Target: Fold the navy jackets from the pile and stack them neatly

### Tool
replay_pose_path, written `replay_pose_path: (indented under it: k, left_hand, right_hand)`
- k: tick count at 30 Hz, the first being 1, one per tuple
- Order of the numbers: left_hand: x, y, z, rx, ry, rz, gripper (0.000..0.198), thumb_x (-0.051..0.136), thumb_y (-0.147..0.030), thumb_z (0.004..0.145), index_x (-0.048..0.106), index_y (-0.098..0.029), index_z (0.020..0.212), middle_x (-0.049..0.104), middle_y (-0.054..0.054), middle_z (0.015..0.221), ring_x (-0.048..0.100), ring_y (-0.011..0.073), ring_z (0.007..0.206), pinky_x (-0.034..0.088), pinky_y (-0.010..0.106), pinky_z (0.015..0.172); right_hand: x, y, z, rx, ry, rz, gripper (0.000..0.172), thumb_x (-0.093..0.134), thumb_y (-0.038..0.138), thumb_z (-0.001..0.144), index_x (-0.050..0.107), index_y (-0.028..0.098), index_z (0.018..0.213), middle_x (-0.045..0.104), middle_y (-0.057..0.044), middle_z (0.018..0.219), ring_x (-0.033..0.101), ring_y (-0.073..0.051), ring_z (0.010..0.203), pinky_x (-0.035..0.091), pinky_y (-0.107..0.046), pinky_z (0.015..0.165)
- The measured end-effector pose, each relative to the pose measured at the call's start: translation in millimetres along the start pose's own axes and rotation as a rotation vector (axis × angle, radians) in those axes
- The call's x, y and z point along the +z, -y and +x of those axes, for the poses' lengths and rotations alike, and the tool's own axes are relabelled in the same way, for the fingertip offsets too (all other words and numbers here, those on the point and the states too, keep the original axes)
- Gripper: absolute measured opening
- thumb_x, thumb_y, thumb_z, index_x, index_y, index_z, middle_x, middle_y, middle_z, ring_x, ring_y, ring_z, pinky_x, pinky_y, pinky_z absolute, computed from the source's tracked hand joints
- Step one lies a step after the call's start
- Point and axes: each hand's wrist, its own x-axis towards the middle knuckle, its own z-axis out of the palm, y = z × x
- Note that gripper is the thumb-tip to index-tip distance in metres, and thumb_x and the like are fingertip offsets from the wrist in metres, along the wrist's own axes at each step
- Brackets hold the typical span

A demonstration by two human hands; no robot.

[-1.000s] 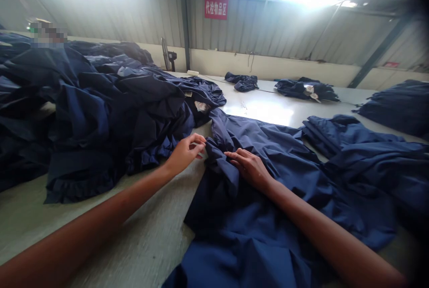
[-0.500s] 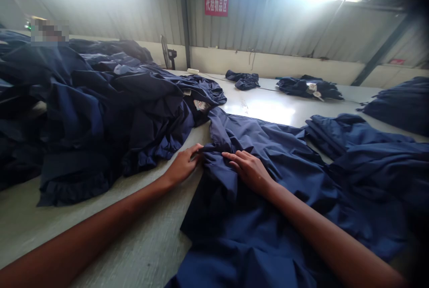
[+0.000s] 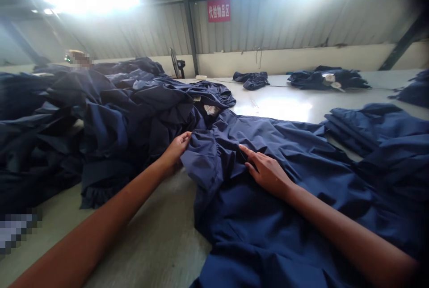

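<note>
A navy blue garment (image 3: 268, 216) lies spread and wrinkled over the table in front of me, running off the bottom of the view. My left hand (image 3: 176, 148) pinches its upper left edge between thumb and fingers, lifting that corner a little. On the cloth to the right rests my right hand (image 3: 268, 169), index finger stretched out and the other fingers loosely bent, gripping nothing. Just beyond the garment's top edge a printed label (image 3: 211, 109) shows among dark folds.
A large heap of navy garments (image 3: 140, 109) covers the left side of the pale table (image 3: 161, 239). Folded navy garments (image 3: 365, 131) lie at right. Smaller bundles (image 3: 251, 80) sit farther back. A black fan (image 3: 177, 64) stands by the wall under a red sign (image 3: 219, 10).
My left hand has drawn the garment's edge leftward, opening out the fold there. My right hand has slid slightly right on the cloth. The camera view has shifted a little.
</note>
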Motion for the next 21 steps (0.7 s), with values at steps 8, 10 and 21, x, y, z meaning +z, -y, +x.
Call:
replay_pose_path:
  k: [8, 10, 21]
  left_hand:
    - [48.4, -40.7, -40.9, 0.139, 0.502, 0.300, 0.038, 0.069, -0.050, 0.095, 0.078, -0.023, 0.120, 0.078, 0.007, 0.120, 0.070, 0.0292, 0.119, 0.055, 0.044, 0.106]
    - [51.8, -36.3, -41.8, 0.166, 0.484, 0.351, 0.039, 0.067, -0.051, 0.096, 0.078, -0.023, 0.121, 0.078, 0.008, 0.122, 0.070, 0.0306, 0.122, 0.054, 0.047, 0.108]
    - [53.3, 26.0, -33.9, 0.167, 0.335, 0.414, 0.072, 0.085, -0.041, 0.080, 0.057, -0.024, 0.144, 0.069, 0.013, 0.131, 0.069, 0.0295, 0.120, 0.055, 0.044, 0.104]
  right_hand:
    - [-10.3, 7.4, -1.6, -0.073, 0.043, -0.051, 0.053, 0.047, 0.022, 0.104, 0.045, 0.027, 0.156, 0.068, -0.010, 0.124, 0.072, -0.023, 0.091, 0.057, -0.034, 0.081]
    - [-11.9, 8.6, -0.9, -0.117, 0.070, -0.078, 0.040, 0.046, 0.015, 0.101, 0.061, 0.022, 0.137, 0.067, -0.009, 0.113, 0.069, -0.021, 0.086, 0.054, -0.030, 0.076]
    - [-11.5, 7.9, -1.5, -0.111, 0.093, -0.059, 0.048, 0.048, 0.010, 0.098, 0.058, 0.026, 0.141, 0.066, -0.007, 0.120, 0.069, -0.018, 0.088, 0.053, -0.027, 0.077]
